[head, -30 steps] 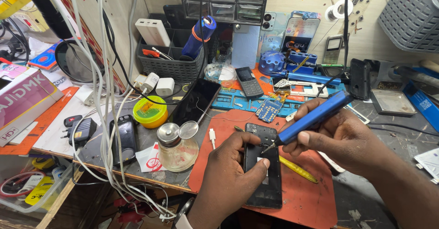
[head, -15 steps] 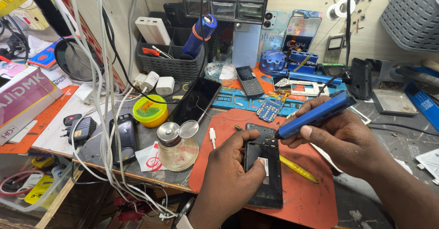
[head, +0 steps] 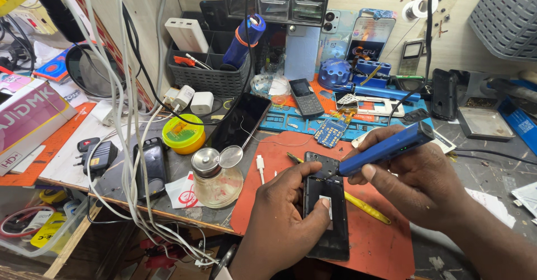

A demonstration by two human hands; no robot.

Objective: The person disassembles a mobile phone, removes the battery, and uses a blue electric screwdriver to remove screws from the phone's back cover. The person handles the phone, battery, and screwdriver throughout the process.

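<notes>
Two hands are working over one opened black phone (head: pixel 327 213) lying back-up on the red mat (head: pixel 380 246) near the bench's front edge. The left hand (head: pixel 279 224) is closing around the phone's left side, thumb pressing on its inner frame. The right hand (head: pixel 425 185) is gripping one blue electric screwdriver (head: pixel 386 148), whose tip is touching the phone's upper edge. One yellow tool (head: pixel 366 207) is lying on the mat just beside the phone, leaving little free room there. Left of the mat, one glass bottle (head: pixel 215 179) is standing, its contents unclear. Farther back, one yellow-green tub (head: pixel 183 133) is sitting near two white chargers (head: pixel 193 100). At the wall, one grey basket (head: pixel 210 78) is holding a blue flashlight (head: pixel 243 42).
</notes>
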